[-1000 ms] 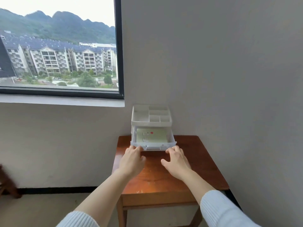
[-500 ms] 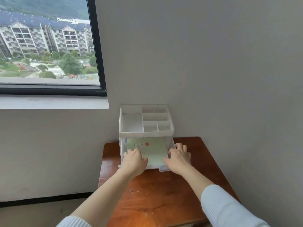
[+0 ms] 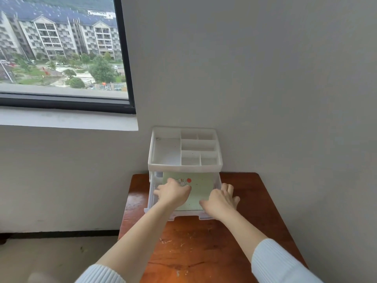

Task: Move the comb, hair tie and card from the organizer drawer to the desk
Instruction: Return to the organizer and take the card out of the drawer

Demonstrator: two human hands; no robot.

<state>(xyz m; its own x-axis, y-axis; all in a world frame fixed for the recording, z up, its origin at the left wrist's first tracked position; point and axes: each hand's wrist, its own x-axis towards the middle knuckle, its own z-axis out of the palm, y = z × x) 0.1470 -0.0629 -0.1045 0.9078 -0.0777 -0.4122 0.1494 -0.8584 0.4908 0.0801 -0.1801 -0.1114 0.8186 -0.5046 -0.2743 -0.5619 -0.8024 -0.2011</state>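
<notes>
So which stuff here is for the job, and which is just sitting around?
For the job:
- card, pale green, lying in the drawer
- drawer, pulled open
- desk, where things should go
- left hand reaching into the drawer; right hand at its right front corner
Comb and hair tie: not visible.

Just there:
- top tray of the organizer
- window

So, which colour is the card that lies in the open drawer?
Pale green, with a small drawing and a red dot near its far edge; the card shows in the head view.

A dark-framed window (image 3: 61, 48) — apartment blocks (image 3: 67, 37) and trees (image 3: 101, 69) outside — above grey walls (image 3: 255, 78).
</notes>
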